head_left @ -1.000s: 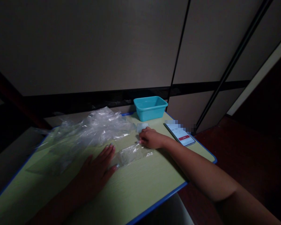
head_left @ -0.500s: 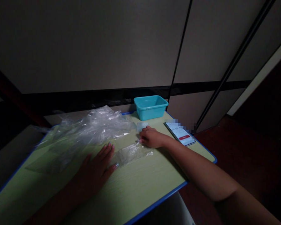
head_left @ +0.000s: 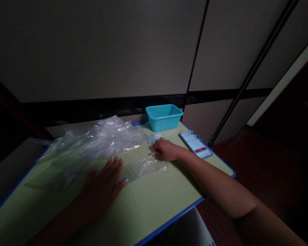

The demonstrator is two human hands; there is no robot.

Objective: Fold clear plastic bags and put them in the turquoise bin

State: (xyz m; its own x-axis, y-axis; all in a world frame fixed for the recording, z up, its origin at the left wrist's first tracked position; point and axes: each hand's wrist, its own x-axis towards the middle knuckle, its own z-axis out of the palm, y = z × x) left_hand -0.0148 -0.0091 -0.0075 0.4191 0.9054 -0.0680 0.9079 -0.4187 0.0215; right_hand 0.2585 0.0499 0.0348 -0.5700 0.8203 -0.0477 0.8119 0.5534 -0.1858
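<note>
plastic bag (head_left: 147,166), clear and flattened with a few creases, lies on the tabletop (head_left: 159,198) between the two hands. the tabletop is yellow-green with blue edging. from the bag toward the near edge runs a broad stretch of bare surface, the widest room for moving; a narrower strip lies between the bag and the heap of clear plastic (head_left: 110,138) beyond it. that heap spreads over the far left part and reaches past the edging at the back. a teal container (head_left: 166,123) stands upright at the far edge, close to the panelled front (head_left: 105,51) behind, which bounds the room on that side. a phone (head_left: 199,147), screen up, lies close along the right edge, with dark red floor (head_left: 246,147) beyond.

the left hand (head_left: 106,177) is open, palm down, fingers spread toward the heap, gripping nothing; its thumb tip meets the near left end of the bag. the right hand (head_left: 165,149) is loosely curled, its fingertips at the bag's far edge; whether they pinch the film i cannot tell. just past its knuckles lies a small pale blue piece (head_left: 154,138), between heap and container. the right forearm crosses the near right edge, passing just beside the phone.
</note>
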